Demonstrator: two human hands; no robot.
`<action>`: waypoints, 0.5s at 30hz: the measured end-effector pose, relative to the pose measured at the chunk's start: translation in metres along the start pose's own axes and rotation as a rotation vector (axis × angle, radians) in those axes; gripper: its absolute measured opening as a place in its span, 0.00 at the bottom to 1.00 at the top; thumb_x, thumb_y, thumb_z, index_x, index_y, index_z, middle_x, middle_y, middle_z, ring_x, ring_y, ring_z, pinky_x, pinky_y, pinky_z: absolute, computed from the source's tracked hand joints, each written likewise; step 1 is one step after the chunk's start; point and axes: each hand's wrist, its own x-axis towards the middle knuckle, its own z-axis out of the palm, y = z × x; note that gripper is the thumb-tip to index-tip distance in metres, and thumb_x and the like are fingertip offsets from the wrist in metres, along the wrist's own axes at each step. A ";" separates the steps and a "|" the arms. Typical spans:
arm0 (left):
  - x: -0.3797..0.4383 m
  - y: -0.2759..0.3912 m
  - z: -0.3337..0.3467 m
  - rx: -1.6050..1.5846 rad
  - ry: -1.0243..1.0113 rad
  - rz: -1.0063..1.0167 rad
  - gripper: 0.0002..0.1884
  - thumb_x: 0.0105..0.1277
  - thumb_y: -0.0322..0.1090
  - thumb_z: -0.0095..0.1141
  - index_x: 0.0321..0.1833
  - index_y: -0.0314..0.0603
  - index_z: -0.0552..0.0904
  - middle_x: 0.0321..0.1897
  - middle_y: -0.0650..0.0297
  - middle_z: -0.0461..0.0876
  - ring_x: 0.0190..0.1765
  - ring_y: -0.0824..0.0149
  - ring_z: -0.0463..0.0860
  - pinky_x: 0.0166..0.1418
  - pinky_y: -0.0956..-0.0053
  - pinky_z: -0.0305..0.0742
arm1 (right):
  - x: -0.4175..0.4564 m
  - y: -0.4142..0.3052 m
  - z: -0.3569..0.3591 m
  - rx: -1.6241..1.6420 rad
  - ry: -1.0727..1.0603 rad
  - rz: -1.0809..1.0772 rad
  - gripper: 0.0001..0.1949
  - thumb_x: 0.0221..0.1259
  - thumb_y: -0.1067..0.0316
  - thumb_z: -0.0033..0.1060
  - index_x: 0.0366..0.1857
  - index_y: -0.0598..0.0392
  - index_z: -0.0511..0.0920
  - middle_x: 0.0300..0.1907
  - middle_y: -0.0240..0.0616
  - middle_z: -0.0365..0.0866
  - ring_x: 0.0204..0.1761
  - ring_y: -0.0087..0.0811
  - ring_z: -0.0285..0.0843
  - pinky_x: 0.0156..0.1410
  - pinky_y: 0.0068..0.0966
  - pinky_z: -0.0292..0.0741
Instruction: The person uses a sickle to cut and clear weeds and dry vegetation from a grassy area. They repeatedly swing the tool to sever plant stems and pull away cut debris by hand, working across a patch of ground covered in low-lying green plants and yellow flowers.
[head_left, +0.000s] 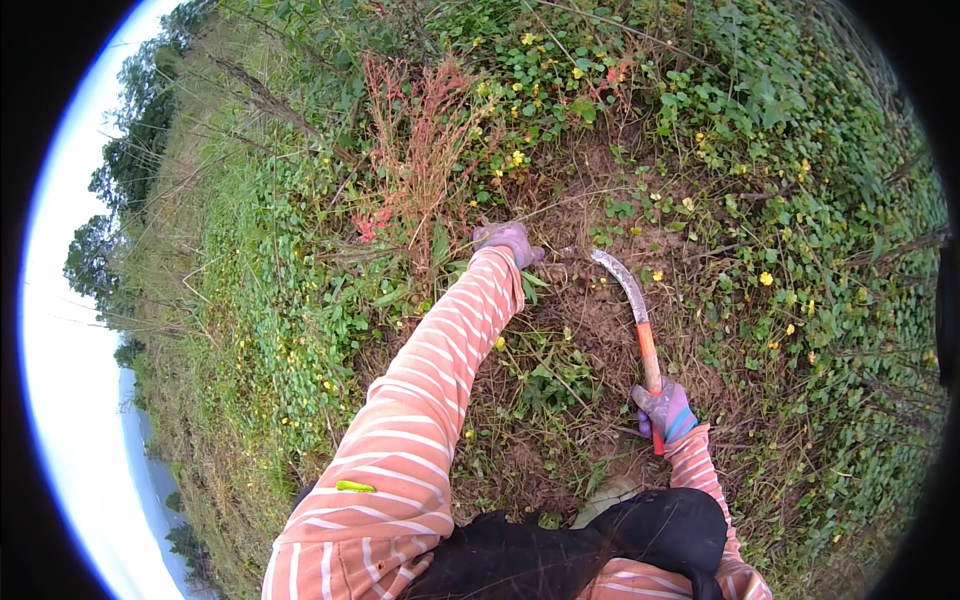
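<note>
My right hand (665, 409), in a purple and grey work glove with a blue cuff band, grips the orange-and-wood handle (646, 351) of a sickle. Its curved metal blade (624, 281) points forward and bends left over bare soil. My left hand (510, 243), gloved alike, reaches ahead to low weeds, its fingers mostly hidden from above. Narrow green leaves (532, 282) show just below it. Whether the fingers hold stems cannot be seen. Left of this hand stands a dry reddish weed (431, 150) with many thin branches.
Leafy ground cover with yellow flowers (765, 278) spreads right and left. Cut or flattened stalks lie on brown soil (592, 315). A dark dry stalk (262, 94) leans at upper left. A small bright green thing (355, 487) rests on my left sleeve. Trees (139, 142) stand far left.
</note>
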 end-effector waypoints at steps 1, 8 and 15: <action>0.000 0.000 0.000 -0.004 0.001 -0.002 0.35 0.59 0.68 0.52 0.57 0.46 0.79 0.56 0.60 0.80 0.59 0.59 0.78 0.62 0.58 0.67 | 0.000 0.000 0.000 0.002 0.002 0.004 0.10 0.60 0.65 0.60 0.32 0.56 0.69 0.16 0.33 0.70 0.12 0.25 0.67 0.17 0.25 0.68; -0.005 -0.001 0.002 -0.013 0.055 0.032 0.35 0.59 0.67 0.52 0.57 0.44 0.79 0.55 0.58 0.80 0.59 0.58 0.78 0.62 0.57 0.66 | -0.002 -0.002 0.000 0.015 -0.001 0.007 0.11 0.59 0.65 0.61 0.33 0.55 0.68 0.16 0.33 0.69 0.12 0.25 0.66 0.16 0.25 0.67; -0.004 -0.002 0.003 -0.021 0.065 0.047 0.36 0.58 0.68 0.52 0.56 0.42 0.79 0.53 0.56 0.81 0.57 0.56 0.79 0.62 0.56 0.67 | -0.001 0.001 0.000 0.042 -0.014 0.009 0.11 0.59 0.64 0.61 0.33 0.55 0.68 0.16 0.32 0.69 0.12 0.25 0.65 0.16 0.24 0.66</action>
